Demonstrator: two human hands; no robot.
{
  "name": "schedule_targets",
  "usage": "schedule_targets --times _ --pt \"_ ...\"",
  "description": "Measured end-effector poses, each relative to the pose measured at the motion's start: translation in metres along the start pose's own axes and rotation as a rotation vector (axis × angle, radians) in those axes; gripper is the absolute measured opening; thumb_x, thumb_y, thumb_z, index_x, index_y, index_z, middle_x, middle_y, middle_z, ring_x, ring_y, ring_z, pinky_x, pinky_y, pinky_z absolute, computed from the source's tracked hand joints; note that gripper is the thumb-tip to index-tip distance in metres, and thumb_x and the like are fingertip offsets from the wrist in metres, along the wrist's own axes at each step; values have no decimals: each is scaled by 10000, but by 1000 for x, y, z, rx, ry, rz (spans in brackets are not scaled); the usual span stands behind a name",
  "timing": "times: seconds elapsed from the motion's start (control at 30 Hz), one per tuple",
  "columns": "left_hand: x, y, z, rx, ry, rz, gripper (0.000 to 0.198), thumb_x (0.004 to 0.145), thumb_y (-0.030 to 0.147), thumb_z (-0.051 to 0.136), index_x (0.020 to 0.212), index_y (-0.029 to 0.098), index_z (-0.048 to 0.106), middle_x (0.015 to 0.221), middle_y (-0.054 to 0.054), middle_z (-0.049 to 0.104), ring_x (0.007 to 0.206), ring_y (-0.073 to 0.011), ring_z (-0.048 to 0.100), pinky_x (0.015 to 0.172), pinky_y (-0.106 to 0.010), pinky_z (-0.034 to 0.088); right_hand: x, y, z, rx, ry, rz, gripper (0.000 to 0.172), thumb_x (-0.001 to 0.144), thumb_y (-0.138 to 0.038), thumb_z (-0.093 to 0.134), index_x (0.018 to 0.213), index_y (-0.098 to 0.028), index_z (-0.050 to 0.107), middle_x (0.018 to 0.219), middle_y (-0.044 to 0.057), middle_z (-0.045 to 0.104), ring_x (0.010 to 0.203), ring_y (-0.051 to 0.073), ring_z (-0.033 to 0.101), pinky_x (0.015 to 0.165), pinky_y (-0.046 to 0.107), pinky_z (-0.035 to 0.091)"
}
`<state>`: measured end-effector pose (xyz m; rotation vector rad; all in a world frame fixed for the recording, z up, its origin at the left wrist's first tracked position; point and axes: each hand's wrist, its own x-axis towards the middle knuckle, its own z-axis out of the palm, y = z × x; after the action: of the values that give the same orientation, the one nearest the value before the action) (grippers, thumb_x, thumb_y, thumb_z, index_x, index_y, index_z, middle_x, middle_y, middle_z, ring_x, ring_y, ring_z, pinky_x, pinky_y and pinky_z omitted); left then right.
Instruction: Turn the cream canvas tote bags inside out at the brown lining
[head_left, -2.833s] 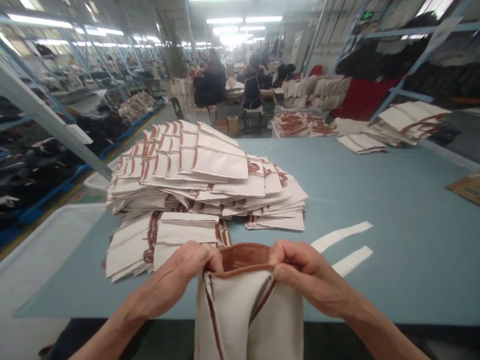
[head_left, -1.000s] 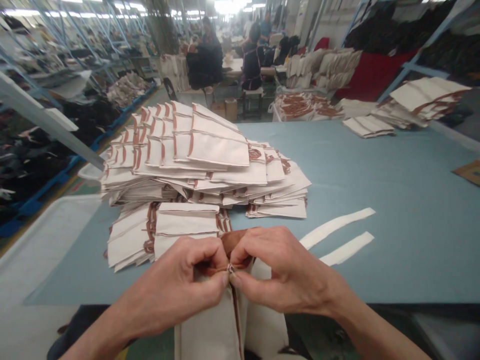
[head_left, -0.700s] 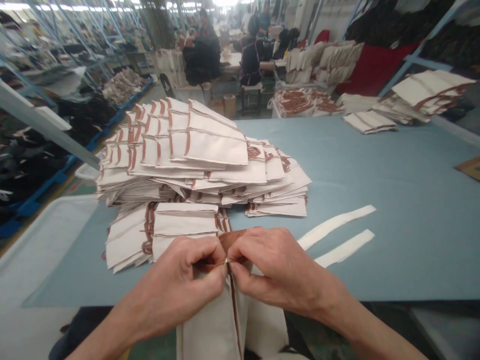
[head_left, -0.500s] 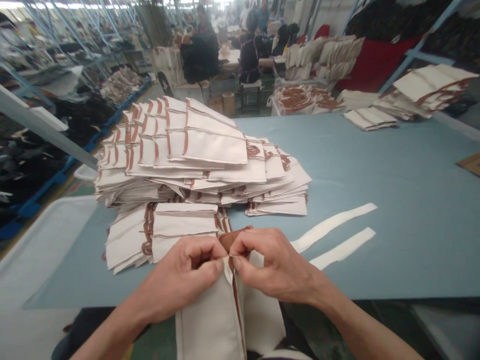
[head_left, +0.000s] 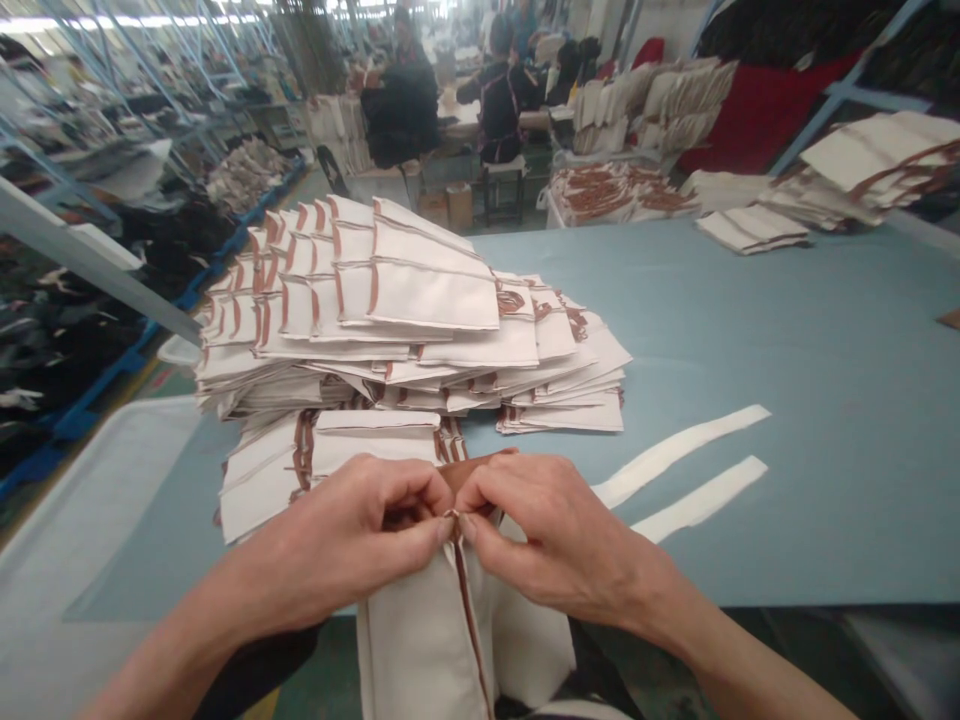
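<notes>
A cream fabric piece (head_left: pixel 420 640) with a brown-edged seam down its middle hangs over the table's front edge, low in the head view. My left hand (head_left: pixel 375 525) pinches the top of that seam between thumb and forefinger. Close against it, my right hand (head_left: pixel 536 530) pinches the same spot from the other side. The fingertips of both hands nearly touch, and they hide the bit of cloth between them. A brown strip (head_left: pixel 480 462) sticks up just behind the fingers.
A tall pile of cream panels with brown edges (head_left: pixel 435 270) stands beyond my hands, with a smaller stack (head_left: pixel 375 440) before it. Two cream strips (head_left: pixel 690 450) lie on the blue table (head_left: pixel 840 450). More panels (head_left: pixel 877 160) sit far right. Co-workers (head_left: pixel 501 100) are at the back.
Both hands keep hold of the cloth. My left hand has shifted slightly and its fingertips now meet the right ones more closely at the seam top. The view has turned a little.
</notes>
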<state>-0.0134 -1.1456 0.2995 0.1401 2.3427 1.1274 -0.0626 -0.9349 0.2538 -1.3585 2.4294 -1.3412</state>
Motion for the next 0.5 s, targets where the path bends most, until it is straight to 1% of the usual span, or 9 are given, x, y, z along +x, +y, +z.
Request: schedule_targets --times 0.1,0.2,0.27,0.33,0.5 --pt "2 5 -3 281 86 58 121 869 180 557 762 222 593 616 78 500 578 -107 423 538 -253 272 3 1 -1 -56 -74 7 126 934 -154 579 845 -177 665 819 45 743 772 190 686 723 292 440" --pt "3 10 -4 441 101 98 175 841 142 545 691 217 495 565 84 442 530 -102 380 532 -285 220 5 -1 -3 -148 -153 -5 174 972 -169 531 844 -175 649 834 62 741 783 205 683 729 312 440" --pt "2 12 -3 463 92 129 188 855 136 522 693 216 467 566 82 444 525 -101 396 537 -289 216 6 -1 -4 -181 -181 1 184 980 -168 517 853 -179 649 842 63 743 786 208 680 734 320 436" --pt "2 13 -2 459 109 178 184 869 135 500 706 216 471 587 73 472 539 -103 425 543 -286 227 6 -1 -5 -151 -181 24 170 962 -154 524 851 -188 649 833 52 742 784 200 674 733 312 434" --pt "0 18 6 432 233 320 182 832 108 485 683 209 455 603 66 503 538 -93 417 542 -261 242 7 -2 -3 65 -88 44 67 796 -143 598 779 -208 596 791 19 716 748 178 647 683 281 409"
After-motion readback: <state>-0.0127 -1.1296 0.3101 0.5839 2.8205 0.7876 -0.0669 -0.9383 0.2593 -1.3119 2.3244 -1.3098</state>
